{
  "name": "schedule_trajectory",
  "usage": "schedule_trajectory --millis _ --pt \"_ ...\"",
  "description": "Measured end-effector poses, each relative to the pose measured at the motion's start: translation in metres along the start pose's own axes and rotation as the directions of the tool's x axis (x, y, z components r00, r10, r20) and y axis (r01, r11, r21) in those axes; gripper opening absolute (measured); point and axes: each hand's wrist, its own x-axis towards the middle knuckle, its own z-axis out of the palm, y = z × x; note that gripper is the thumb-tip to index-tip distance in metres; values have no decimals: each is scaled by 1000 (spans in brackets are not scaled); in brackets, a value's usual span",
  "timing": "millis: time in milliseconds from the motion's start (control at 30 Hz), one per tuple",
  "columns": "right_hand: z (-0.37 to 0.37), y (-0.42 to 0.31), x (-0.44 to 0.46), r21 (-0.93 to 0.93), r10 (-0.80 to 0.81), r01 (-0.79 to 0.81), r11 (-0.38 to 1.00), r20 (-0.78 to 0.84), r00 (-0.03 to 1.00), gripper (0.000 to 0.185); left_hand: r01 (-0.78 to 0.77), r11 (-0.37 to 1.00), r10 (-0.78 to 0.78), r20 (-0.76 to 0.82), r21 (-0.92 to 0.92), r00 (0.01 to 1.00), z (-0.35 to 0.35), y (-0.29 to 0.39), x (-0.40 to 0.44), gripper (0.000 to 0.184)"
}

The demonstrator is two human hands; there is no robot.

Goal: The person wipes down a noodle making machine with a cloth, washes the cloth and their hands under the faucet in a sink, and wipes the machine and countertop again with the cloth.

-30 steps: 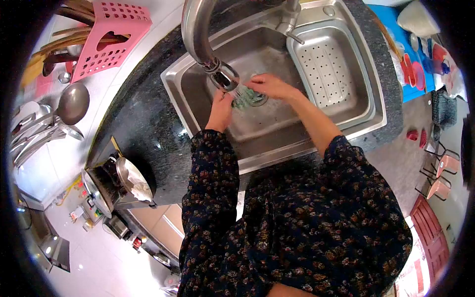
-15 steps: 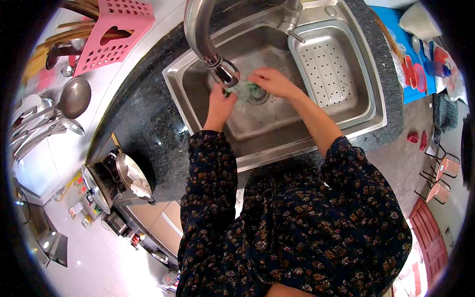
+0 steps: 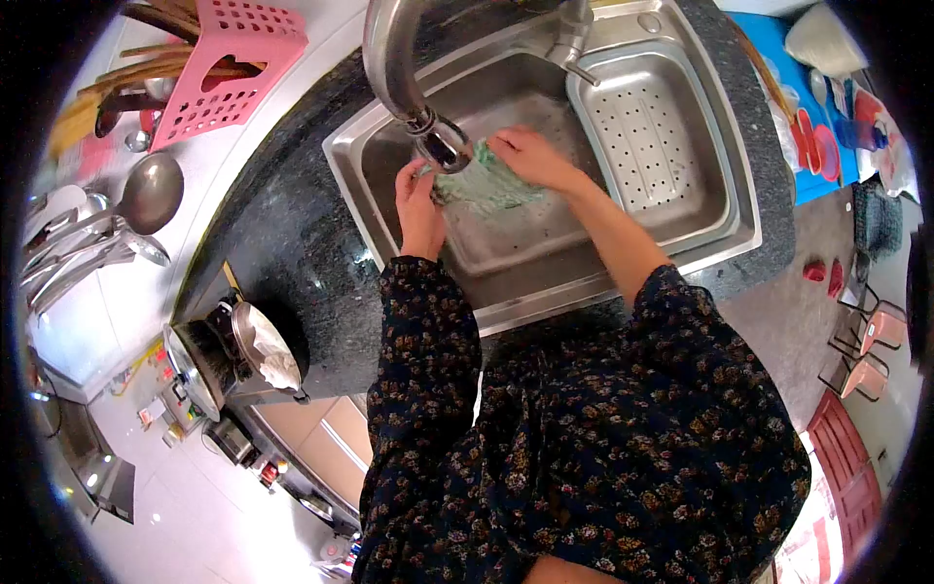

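A wet, pale green cloth (image 3: 496, 185) is spread out under the faucet head (image 3: 446, 148), over the large sink basin (image 3: 545, 229). My left hand (image 3: 418, 209) is closed on its left edge, just below the faucet head. At the cloth's upper right, my right hand (image 3: 533, 158) pinches the edge with the fingers together. Water seems to run from the faucet onto the cloth between both hands.
Right of the basin is a smaller one with a perforated tray (image 3: 637, 146). A pink holder (image 3: 233, 68) with utensils and a large ladle (image 3: 153, 195) hang at the left. A pan with white cloth (image 3: 268, 346) stands lower left. Blue surface (image 3: 778, 39) with dishes at the right.
The green cloth has gone from bunched up to spread wide between my hands. My left hand has shifted slightly left, and the drain beneath is now covered.
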Motion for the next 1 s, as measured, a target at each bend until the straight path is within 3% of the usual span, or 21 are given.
schedule_trajectory --millis 67,100,133,167,200,233,333,400,500,533,600,633,733,800,833,900,933,1000 --pt "34 -3 1 263 178 -136 955 -143 974 36 61 986 -45 -105 155 993 9 -3 -7 30" --pt "54 -7 3 395 273 -179 901 -197 941 37 239 969 -234 -72 60 970 9 -6 -6 32" --pt "76 -8 4 405 220 -112 908 -231 948 38 412 911 -412 -22 -26 911 5 -12 -4 34" --pt "95 -15 1 414 168 -46 909 -264 950 39 449 884 -435 123 -132 892 4 -19 -7 40" --pt "88 -52 -10 403 185 -78 912 -235 954 39 506 834 -449 264 -219 854 3 -26 -11 46" --pt "74 -88 -22 388 201 -109 915 -205 958 39 506 829 -446 265 -239 855 2 -29 -7 46" --pt "65 -97 -35 -21 74 -77 997 -107 991 37 509 805 -443 259 -306 858 -5 -44 0 44" --pt "60 -77 -30 -104 104 -121 987 -151 983 34 503 789 -438 251 -353 863 -9 -47 1 43" --pt "66 -32 -16 -98 164 -199 975 -290 943 27 334 928 -312 144 -163 939 41 -8 -21 39" --pt "67 -27 -14 -70 191 -229 971 -348 918 26 273 956 -243 228 -111 943 33 -15 -16 37" --pt "80 -29 -20 -96 54 -92 991 -344 938 24 129 991 -106 402 -31 909 22 -26 -4 33" --pt "83 -31 -23 -109 -15 -24 994 -341 940 24 175 983 -144 358 -56 923 23 -29 -1 32" --pt "85 -29 -23 -197 29 -114 974 -387 922 21 302 943 -268 221 -138 938 34 -29 1 29" --pt "71 -23 -19 -252 81 -163 954 -306 948 20 383 904 -365 125 -191 923 37 -25 -5 28" --pt "63 -24 -16 -283 103 -180 942 -267 958 20 367 905 -347 126 -217 930 37 -23 -9 27" --pt "64 -50 -25 -189 -17 -42 981 -300 954 21 327 904 -300 136 -276 944 40 -19 -14 25" --pt "63 -62 -29 -144 -73 28 989 -315 946 22 405 894 -373 182 -193 910 26 -36 7 30" --pt "65 -72 -32 -225 -31 -40 973 -303 952 23 495 863 -460 250 -98 852 -8 -69 43 35"
